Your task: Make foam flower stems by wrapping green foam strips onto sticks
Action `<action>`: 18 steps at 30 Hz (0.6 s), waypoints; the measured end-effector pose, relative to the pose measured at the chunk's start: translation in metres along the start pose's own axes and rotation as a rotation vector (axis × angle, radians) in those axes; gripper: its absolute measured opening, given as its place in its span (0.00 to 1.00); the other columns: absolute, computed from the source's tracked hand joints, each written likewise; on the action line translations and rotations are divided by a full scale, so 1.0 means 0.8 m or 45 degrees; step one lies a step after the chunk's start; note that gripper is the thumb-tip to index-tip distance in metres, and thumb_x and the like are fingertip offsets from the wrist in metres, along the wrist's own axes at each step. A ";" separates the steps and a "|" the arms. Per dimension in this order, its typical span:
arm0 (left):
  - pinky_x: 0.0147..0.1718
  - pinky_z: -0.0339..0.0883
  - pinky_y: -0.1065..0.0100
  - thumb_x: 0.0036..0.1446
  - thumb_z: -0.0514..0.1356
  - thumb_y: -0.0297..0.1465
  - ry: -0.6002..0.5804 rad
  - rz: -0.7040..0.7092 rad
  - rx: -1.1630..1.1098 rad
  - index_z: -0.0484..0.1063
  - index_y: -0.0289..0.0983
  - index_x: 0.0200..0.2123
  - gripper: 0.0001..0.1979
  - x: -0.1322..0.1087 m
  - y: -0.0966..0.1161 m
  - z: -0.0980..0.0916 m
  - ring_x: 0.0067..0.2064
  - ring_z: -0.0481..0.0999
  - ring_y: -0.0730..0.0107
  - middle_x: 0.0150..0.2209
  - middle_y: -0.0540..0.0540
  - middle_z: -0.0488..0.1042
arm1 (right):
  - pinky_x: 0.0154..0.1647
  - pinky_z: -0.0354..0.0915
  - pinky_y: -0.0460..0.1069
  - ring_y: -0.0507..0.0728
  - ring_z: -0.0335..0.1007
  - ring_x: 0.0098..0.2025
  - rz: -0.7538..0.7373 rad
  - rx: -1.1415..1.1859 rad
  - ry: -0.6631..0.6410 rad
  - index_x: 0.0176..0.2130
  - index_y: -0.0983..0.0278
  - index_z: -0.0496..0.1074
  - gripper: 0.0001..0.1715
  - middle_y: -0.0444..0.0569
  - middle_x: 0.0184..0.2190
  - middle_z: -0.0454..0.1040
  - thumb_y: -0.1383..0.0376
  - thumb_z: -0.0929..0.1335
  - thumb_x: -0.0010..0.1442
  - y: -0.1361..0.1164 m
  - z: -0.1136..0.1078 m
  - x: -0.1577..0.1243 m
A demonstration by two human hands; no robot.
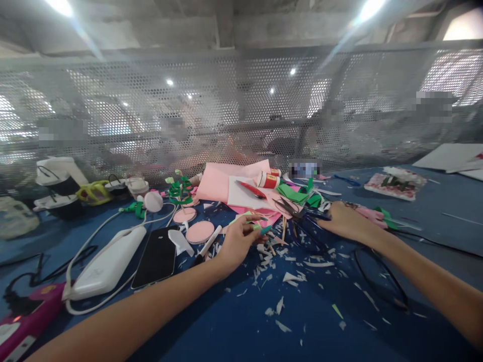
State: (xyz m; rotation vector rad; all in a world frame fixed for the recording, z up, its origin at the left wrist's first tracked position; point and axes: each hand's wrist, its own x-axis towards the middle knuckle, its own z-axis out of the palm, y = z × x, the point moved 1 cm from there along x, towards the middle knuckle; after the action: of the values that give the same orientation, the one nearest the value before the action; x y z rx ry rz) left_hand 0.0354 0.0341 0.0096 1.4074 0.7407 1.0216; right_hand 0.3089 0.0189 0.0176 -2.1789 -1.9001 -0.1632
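My left hand [238, 242] reaches over the paper scraps at the middle of the table. Its thumb and forefinger point right and stand apart, with a long teal nail on the thumb; no object shows between them. My right hand [341, 219] has its fingers at the dark blue handles of a pair of scissors [295, 211], whose blades point up and left over the pile. Beyond my left hand lie pink paper sheets [215, 183], a white sheet [238, 196] and a red pointed piece [250, 189]. Green paper [291, 192] lies beyond the scissors.
To the left are a black phone [155, 257], a white power bank [109, 261] with cables, a magenta power strip [49, 301] and pink discs [199, 232]. Eyeglasses [400, 296] lie below my right forearm. A perforated metal screen [241, 110] stands behind. Paper bits litter the blue tabletop.
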 end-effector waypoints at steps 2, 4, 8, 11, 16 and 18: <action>0.33 0.72 0.67 0.47 0.64 0.31 0.001 0.006 0.014 0.66 0.35 0.41 0.17 0.000 0.001 0.000 0.29 0.77 0.69 0.27 0.49 0.76 | 0.24 0.58 0.49 0.60 0.69 0.24 -0.019 0.042 -0.034 0.29 0.64 0.69 0.13 0.54 0.24 0.72 0.57 0.65 0.50 0.002 0.002 0.002; 0.33 0.72 0.66 0.46 0.64 0.31 -0.004 0.002 0.031 0.65 0.35 0.42 0.19 0.001 0.001 0.000 0.29 0.77 0.68 0.26 0.49 0.76 | 0.24 0.57 0.49 0.60 0.69 0.25 -0.026 0.029 -0.053 0.30 0.65 0.69 0.11 0.54 0.24 0.72 0.59 0.65 0.49 0.003 0.005 0.004; 0.32 0.72 0.66 0.46 0.64 0.30 -0.002 -0.038 0.020 0.63 0.34 0.46 0.24 0.004 -0.003 0.000 0.28 0.77 0.68 0.25 0.49 0.76 | 0.26 0.56 0.50 0.61 0.68 0.26 -0.054 -0.024 -0.072 0.24 0.64 0.68 0.11 0.54 0.22 0.72 0.63 0.62 0.53 0.002 0.003 0.004; 0.31 0.72 0.68 0.45 0.65 0.29 -0.021 -0.048 -0.022 0.61 0.35 0.49 0.27 0.007 -0.008 -0.002 0.28 0.77 0.69 0.26 0.49 0.76 | 0.29 0.57 0.50 0.61 0.69 0.30 -0.086 -0.052 -0.001 0.24 0.64 0.68 0.11 0.55 0.26 0.73 0.65 0.61 0.55 -0.005 -0.005 0.000; 0.30 0.72 0.68 0.46 0.64 0.29 -0.018 -0.046 -0.038 0.60 0.35 0.50 0.27 0.009 -0.014 -0.005 0.28 0.77 0.69 0.27 0.49 0.76 | 0.32 0.59 0.50 0.61 0.69 0.34 -0.098 0.160 0.332 0.31 0.65 0.67 0.07 0.54 0.31 0.72 0.65 0.62 0.55 -0.023 -0.022 -0.011; 0.30 0.72 0.68 0.46 0.64 0.29 -0.015 -0.047 -0.034 0.60 0.35 0.50 0.27 0.009 -0.014 -0.005 0.28 0.77 0.69 0.27 0.49 0.76 | 0.33 0.60 0.50 0.60 0.68 0.34 -0.146 0.266 0.482 0.31 0.64 0.66 0.06 0.53 0.30 0.71 0.64 0.62 0.55 -0.028 -0.026 -0.015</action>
State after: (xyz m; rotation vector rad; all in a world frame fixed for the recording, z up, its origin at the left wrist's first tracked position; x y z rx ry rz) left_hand 0.0361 0.0437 -0.0005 1.3712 0.7392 0.9900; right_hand 0.2865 0.0045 0.0371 -1.7593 -1.7387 -0.3539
